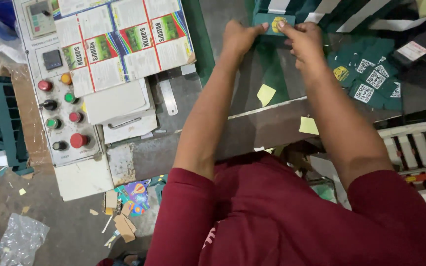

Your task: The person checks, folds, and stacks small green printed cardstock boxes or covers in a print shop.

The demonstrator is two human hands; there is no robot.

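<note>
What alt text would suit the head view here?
Seen from above, a person in a dark red top pinches a small green card between left hand and right hand over a grey worktable. More green cards lie right; a button panel stands left.

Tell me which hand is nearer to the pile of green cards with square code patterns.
The right hand. It is just left of the pile of green cards, almost beside it. The left hand is farther left, beyond the small green card both hands hold.

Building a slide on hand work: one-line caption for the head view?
Left hand and right hand pinch a small green card beside a pile of green cards.
</note>
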